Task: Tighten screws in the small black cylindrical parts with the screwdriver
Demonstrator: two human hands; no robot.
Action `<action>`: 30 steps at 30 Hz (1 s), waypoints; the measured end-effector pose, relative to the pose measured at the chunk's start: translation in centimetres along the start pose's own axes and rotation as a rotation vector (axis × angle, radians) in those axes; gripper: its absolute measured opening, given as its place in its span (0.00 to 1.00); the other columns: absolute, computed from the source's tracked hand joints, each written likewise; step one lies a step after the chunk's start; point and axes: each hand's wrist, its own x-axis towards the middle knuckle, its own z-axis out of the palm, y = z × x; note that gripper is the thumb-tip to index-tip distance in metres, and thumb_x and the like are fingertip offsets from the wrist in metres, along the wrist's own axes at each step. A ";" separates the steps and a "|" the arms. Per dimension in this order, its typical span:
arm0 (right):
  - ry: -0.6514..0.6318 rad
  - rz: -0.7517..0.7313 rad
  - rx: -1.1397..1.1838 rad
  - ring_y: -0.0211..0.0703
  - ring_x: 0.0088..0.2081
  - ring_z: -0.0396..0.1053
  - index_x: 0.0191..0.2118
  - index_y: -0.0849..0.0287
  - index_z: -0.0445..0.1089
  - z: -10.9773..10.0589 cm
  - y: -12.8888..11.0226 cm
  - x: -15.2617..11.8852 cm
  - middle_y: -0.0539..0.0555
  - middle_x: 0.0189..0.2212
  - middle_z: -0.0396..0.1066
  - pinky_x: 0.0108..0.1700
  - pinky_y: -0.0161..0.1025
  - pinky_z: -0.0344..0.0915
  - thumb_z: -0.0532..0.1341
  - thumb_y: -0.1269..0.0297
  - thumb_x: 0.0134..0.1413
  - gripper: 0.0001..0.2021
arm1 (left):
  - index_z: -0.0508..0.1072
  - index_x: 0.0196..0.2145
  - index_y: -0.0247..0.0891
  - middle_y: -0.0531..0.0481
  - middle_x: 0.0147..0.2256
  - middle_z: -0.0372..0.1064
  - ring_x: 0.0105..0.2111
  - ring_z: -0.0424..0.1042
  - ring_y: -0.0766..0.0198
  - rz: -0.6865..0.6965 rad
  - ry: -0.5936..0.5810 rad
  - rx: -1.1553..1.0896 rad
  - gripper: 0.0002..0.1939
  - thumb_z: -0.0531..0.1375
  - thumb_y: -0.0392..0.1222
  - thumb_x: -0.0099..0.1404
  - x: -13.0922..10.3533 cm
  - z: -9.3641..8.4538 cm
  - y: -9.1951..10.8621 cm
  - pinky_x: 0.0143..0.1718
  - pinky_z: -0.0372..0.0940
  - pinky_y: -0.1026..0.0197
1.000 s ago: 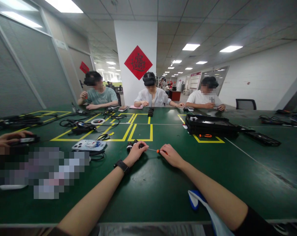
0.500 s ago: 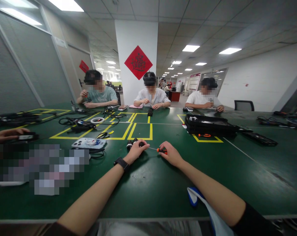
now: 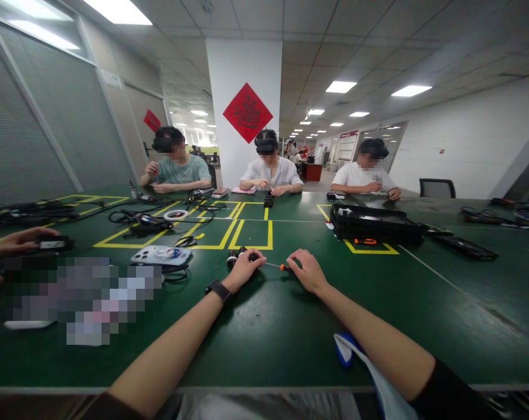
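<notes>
Just right of centre, my right hand [image 3: 308, 272] has its fingers closed round the handle of a small orange and black screwdriver [image 3: 283, 267]. The thin shaft points left to the fingertips of my left hand [image 3: 245, 270], which are pinched together. What they pinch is too small and hidden to name. Black cylindrical parts with white rings [image 3: 232, 259] stand on the green table [image 3: 255, 350], right behind my left hand and partly covered by it.
A phone [image 3: 161, 255] and cables lie to the left, beside another person's hands [image 3: 21, 242]. A black tray [image 3: 373, 223] with orange-handled tool [image 3: 365, 241] before it is at right. Blue and white cloth [image 3: 356, 350] hangs over the near edge. Three people sit opposite.
The fingers of my right hand have shifted on the screwdriver, and less of its handle shows. My left hand stays in nearly the same place. The view has moved slightly.
</notes>
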 end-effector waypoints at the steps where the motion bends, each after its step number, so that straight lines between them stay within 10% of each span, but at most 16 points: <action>1: 0.032 0.025 0.008 0.40 0.36 0.60 0.29 0.58 0.66 0.1 0.3 0.0 0.52 0.30 0.65 0.40 0.36 0.55 0.48 0.55 0.57 0.15 | 0.69 0.28 0.37 0.54 0.24 0.65 0.24 0.62 0.68 0.007 -0.001 -0.003 0.14 0.57 0.51 0.52 0.0 0.0 0.0 0.26 0.57 0.66; 10: 0.235 0.488 0.099 0.32 0.18 0.44 0.14 0.58 0.45 1.0 4.4 0.6 0.44 0.14 0.42 0.21 0.33 0.42 0.52 0.58 0.49 0.19 | 0.69 0.28 0.37 0.53 0.25 0.66 0.26 0.64 0.67 0.011 0.011 0.002 0.14 0.57 0.51 0.51 0.1 0.1 -0.2 0.30 0.58 0.64; 22: -0.194 0.600 0.235 0.28 0.12 0.46 0.14 0.58 0.47 0.6 7.6 3.1 0.41 0.09 0.44 0.15 0.28 0.39 0.59 0.71 0.32 0.16 | 0.69 0.28 0.37 0.53 0.25 0.66 0.26 0.64 0.67 0.012 -0.005 -0.017 0.14 0.58 0.51 0.51 0.2 0.1 -0.5 0.31 0.58 0.64; 30: 0.022 0.494 0.203 0.28 0.17 0.44 0.16 0.59 0.46 1.4 8.0 2.7 0.42 0.13 0.45 0.20 0.28 0.41 0.54 0.74 0.30 0.11 | 0.68 0.28 0.37 0.53 0.25 0.66 0.27 0.65 0.67 0.029 0.006 -0.016 0.14 0.58 0.51 0.51 0.4 0.2 -1.1 0.33 0.59 0.64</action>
